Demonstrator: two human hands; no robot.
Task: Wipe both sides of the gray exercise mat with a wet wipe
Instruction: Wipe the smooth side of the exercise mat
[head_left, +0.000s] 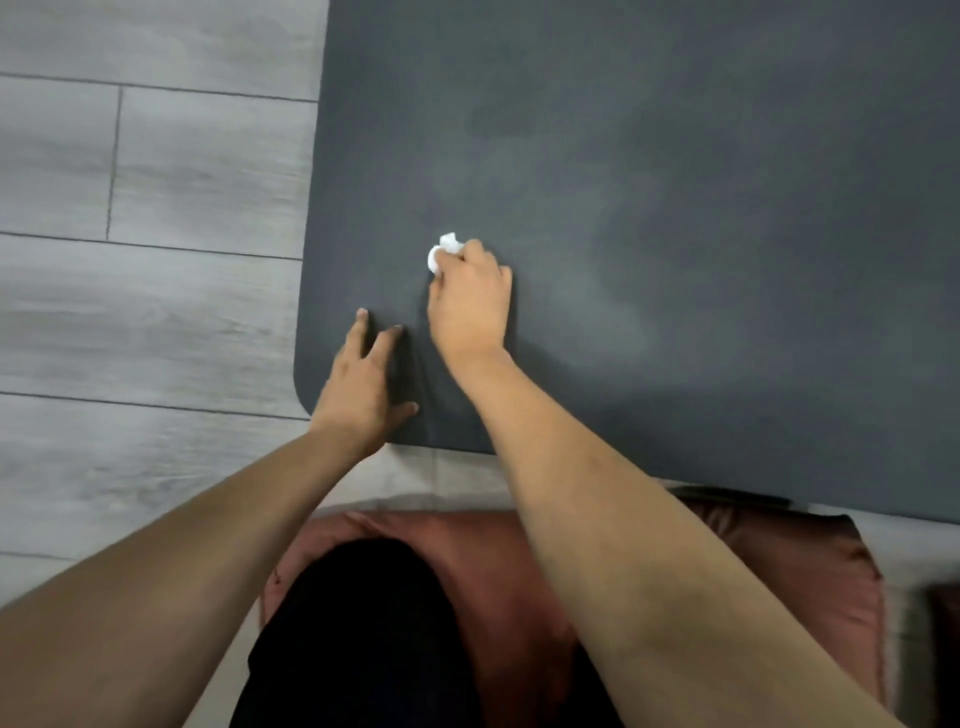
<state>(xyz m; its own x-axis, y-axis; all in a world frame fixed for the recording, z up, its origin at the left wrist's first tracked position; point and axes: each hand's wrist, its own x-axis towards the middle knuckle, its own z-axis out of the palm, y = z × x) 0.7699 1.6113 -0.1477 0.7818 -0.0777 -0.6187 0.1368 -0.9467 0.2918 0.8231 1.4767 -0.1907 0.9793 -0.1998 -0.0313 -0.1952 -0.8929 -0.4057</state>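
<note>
Two hands share this job: keep your left hand flat, fingers spread, pinning the mat near its near-left corner, while your right hand, fingers bunched around the wipe, presses in overlapping strokes.

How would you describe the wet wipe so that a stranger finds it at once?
Start from the large dark gray exercise mat lying on the pale wood-look floor. Near its left edge, the right hand presses down. The small crumpled white wet wipe sticks out beyond its fingers, the only white thing there.
</note>
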